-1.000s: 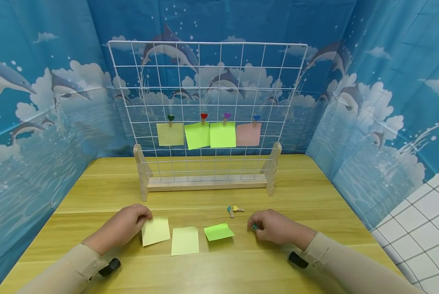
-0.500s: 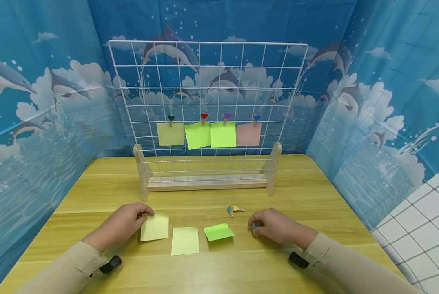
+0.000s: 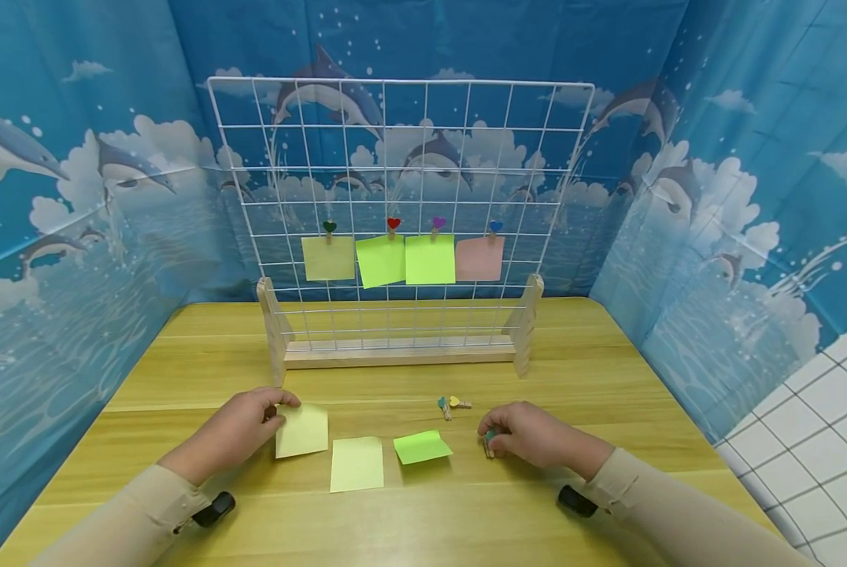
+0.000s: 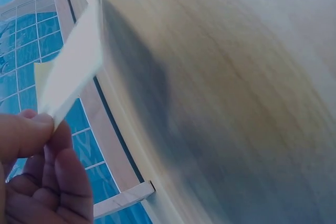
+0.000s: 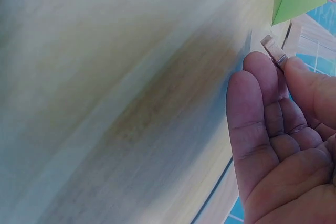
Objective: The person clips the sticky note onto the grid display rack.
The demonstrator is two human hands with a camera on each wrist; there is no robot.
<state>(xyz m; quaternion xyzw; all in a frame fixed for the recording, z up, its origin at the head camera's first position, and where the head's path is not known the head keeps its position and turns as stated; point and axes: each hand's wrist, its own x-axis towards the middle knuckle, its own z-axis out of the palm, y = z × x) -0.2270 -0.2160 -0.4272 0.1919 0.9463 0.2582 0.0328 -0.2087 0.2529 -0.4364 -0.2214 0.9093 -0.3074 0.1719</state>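
My left hand [image 3: 242, 429] pinches a pale yellow sticky note [image 3: 303, 431] by its upper left corner; in the left wrist view the note [image 4: 76, 59] is held up off the table between thumb and fingers. On the right, my right hand [image 3: 530, 435] pinches a small wooden clothespin [image 3: 490, 445] with a teal top, its wooden end [image 5: 274, 50] sticking out past the thumb in the right wrist view. Between the hands lie another pale yellow note [image 3: 356, 465] and a bright green note [image 3: 422, 447] with lifted edges. Two more clothespins, one teal [image 3: 445, 408] and one yellow [image 3: 459, 403], lie behind them.
A white wire grid [image 3: 402, 169] stands in a wooden base [image 3: 398, 358] at the back of the table [image 3: 593, 378]. Several notes hang on it from heart-topped clothespins: a pale yellow one [image 3: 328, 260], green ones [image 3: 430, 261] and a pink one [image 3: 480, 261].
The left hand has risen slightly, carrying its yellow note a little away from me. In the right hand, the clothespin has turned so more of its wooden end shows.
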